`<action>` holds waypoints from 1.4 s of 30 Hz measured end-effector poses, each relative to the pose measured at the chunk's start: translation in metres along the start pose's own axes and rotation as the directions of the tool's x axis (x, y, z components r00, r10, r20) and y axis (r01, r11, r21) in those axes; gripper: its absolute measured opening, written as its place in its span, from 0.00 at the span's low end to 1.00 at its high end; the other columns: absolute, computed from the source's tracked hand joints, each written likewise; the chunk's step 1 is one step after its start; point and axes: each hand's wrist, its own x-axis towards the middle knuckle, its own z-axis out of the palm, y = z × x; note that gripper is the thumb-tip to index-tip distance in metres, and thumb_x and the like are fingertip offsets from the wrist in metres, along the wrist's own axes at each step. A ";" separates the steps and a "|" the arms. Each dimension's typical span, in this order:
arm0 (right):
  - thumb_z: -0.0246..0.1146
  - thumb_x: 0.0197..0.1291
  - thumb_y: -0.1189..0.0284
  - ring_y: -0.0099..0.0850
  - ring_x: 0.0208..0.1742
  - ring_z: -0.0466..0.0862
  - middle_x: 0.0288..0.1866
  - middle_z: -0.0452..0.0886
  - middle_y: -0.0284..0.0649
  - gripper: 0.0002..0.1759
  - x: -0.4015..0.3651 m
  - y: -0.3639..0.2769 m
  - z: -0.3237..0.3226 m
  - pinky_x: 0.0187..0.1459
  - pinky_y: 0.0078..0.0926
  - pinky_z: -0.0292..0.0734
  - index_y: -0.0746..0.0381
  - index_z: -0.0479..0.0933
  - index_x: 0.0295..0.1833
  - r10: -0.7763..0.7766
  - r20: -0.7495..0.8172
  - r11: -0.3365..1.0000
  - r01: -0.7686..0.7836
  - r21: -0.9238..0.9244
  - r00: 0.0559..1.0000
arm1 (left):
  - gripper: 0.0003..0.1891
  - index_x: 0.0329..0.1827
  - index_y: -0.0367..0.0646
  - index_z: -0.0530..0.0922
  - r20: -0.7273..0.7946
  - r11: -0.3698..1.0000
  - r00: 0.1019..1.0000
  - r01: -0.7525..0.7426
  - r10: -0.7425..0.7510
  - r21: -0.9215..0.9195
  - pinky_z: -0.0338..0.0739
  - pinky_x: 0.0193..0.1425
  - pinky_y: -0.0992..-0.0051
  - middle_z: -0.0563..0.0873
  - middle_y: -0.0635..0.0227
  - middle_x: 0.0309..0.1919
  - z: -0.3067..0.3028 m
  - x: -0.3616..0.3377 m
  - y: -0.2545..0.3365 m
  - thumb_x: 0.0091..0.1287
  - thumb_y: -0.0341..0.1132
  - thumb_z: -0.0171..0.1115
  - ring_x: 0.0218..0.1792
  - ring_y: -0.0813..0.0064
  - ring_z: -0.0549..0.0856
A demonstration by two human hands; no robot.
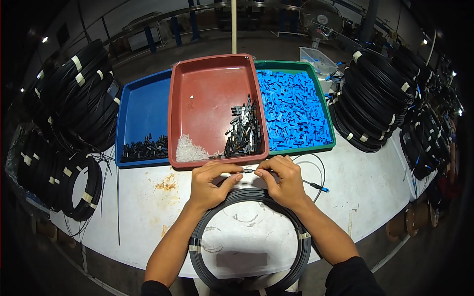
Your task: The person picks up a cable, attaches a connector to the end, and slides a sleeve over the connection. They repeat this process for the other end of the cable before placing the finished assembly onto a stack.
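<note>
My left hand [213,183] pinches a small black connector part [248,170] between thumb and fingertips, just in front of the red tray. My right hand [285,178] pinches the thin black cable at the part's other side, so the two hands almost meet. Whether the cable runs inside the part is too small to tell. Below both hands lies a coil of black cable [196,256], bound with pale tape and overhanging the table's near edge. To the right of my right hand, a cable end with a blue connector [324,189] rests on the table.
A red tray [207,98] holds black parts and small clear pieces. A blue tray [143,108] with black parts and a green tray [332,140] of blue connector pieces flank it. Stacked cable coils stand left [74,103] and right [375,98] on the white table [143,217].
</note>
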 end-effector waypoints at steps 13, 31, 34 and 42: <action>0.72 0.59 0.75 0.44 0.38 0.86 0.38 0.86 0.44 0.10 -0.001 -0.002 0.002 0.43 0.39 0.80 0.64 0.84 0.46 -0.126 0.184 0.989 0.109 0.099 0.975 | 0.06 0.35 0.43 0.91 0.129 0.987 0.980 -0.156 0.149 0.044 0.78 0.40 0.73 0.93 0.66 0.32 -0.001 0.003 0.004 0.55 0.26 0.79 0.31 0.70 0.91; 0.68 0.61 0.78 0.46 0.38 0.86 0.38 0.85 0.47 0.06 -0.002 -0.005 0.002 0.43 0.39 0.82 0.67 0.85 0.43 -0.040 0.247 0.984 -0.005 0.179 0.968 | 0.04 0.34 0.41 0.91 0.085 0.993 0.992 -0.102 0.097 0.061 0.79 0.36 0.75 0.93 0.66 0.29 -0.003 0.000 0.004 0.56 0.26 0.78 0.24 0.73 0.88; 0.67 0.62 0.77 0.46 0.39 0.86 0.39 0.85 0.47 0.06 -0.001 -0.002 0.002 0.44 0.39 0.82 0.67 0.84 0.43 -0.036 0.268 0.988 -0.007 0.156 0.963 | 0.03 0.38 0.39 0.91 -0.017 0.989 0.990 0.136 -0.137 -0.053 0.83 0.38 0.74 0.93 0.62 0.30 -0.001 -0.002 -0.002 0.63 0.28 0.74 0.28 0.70 0.90; 0.67 0.63 0.76 0.47 0.42 0.86 0.39 0.84 0.47 0.06 -0.004 -0.001 0.003 0.47 0.41 0.82 0.67 0.85 0.43 -0.059 0.305 0.988 0.012 0.154 0.951 | 0.09 0.46 0.37 0.89 0.022 0.965 0.999 0.039 -0.046 0.258 0.83 0.49 0.65 0.92 0.54 0.38 -0.011 0.013 0.003 0.68 0.31 0.68 0.39 0.58 0.91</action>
